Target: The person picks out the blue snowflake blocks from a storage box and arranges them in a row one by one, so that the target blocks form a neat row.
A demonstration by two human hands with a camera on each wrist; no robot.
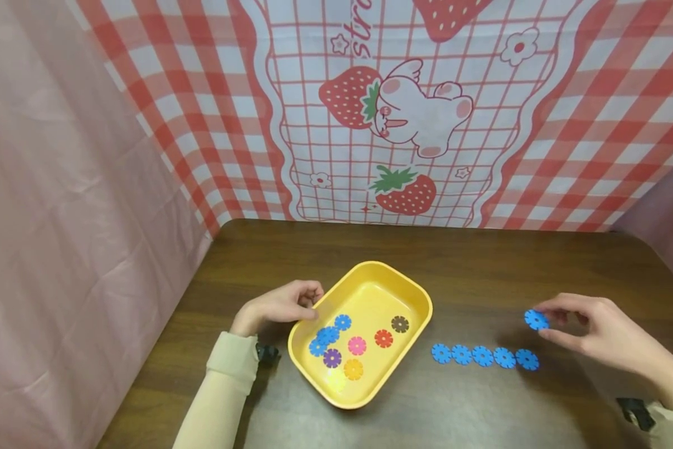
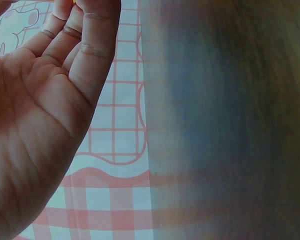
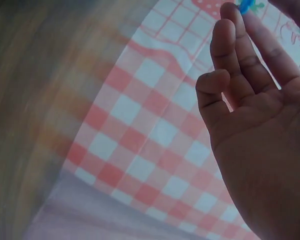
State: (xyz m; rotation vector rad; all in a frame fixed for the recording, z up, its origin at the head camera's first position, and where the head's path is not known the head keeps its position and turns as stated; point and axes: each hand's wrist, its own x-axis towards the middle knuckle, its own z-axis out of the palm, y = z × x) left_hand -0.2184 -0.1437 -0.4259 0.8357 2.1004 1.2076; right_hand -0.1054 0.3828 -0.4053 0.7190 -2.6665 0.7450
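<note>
My right hand [image 1: 600,327] pinches a blue notched plastic disc [image 1: 536,319] between thumb and fingertips, above the table. In the right wrist view, just a bit of this blue disc [image 3: 246,6] shows at the fingertips. Below and left of that hand, several blue notched discs [image 1: 483,356] lie side by side in a row. With fingers curled at its left rim, my left hand [image 1: 285,302] holds a yellow tray [image 1: 417,293]. Inside the tray are blue discs [image 1: 329,335] in a cluster, plus purple [image 1: 332,358], pink, red, brown, orange and yellow ones.
The brown wooden table [image 1: 471,262] backs onto a red-and-white checked cloth [image 1: 213,112] with strawberry prints. A pink curtain [image 1: 78,218] hangs along the left side. Dark straps [image 1: 635,413] circle both wrists.
</note>
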